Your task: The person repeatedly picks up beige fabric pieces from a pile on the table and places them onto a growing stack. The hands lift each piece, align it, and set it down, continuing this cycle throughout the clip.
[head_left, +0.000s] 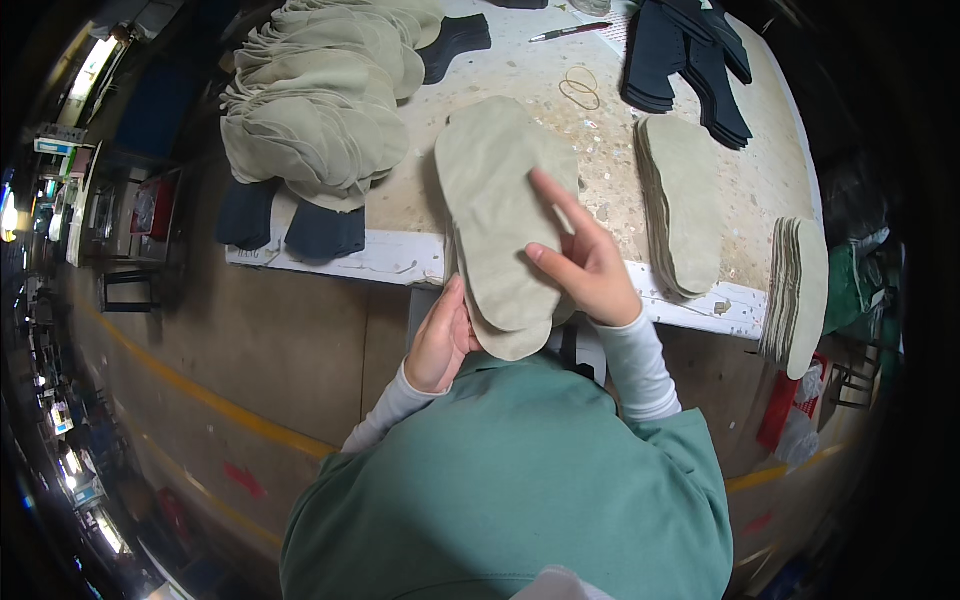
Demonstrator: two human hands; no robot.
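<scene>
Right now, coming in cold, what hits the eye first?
First, the big heap of beige pieces sprawled over the left of the table. Then the sole-shaped beige stack front and centre, left hand at its lower left edge, right hand at its right side with thumb and index finger spread. Dark pieces stand out at the far right.

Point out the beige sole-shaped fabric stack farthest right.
Beige sole-shaped fabric stack at the front right corner of the speckled white tabletop; neighbouring stack, pieces touching the left hand, and fanned heap lie further left.
</scene>
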